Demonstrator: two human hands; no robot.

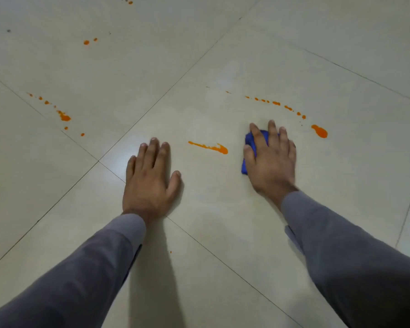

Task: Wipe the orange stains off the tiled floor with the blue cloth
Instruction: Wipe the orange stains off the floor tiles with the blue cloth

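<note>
The right hand (271, 159) lies palm-down with its fingers straight and slightly spread, pressing flat on a small folded blue cloth (249, 150) that shows only along the hand's left edge and between the fingers; nothing is gripped, the cloth is simply pinned to the glossy cream tiled floor (199, 55). The left hand (150, 177) rests flat and open on the bare tile, well to the left of the cloth, fingers together and thumb out, holding nothing. Both arms wear long grey sleeves (85, 275). Between the left hand and the cloth, just left of the cloth, lies a long orange streak (210, 147) ending in a blob. Beyond the cloth a dotted orange trail (276, 103) curves rightward to a larger orange drop (320, 131) on the cloth's right. Far left of the cloth sits another line of orange splashes (63, 116), and further off, more spots (86, 42). Dark grout lines (152, 107) cross the floor diagonally.
</note>
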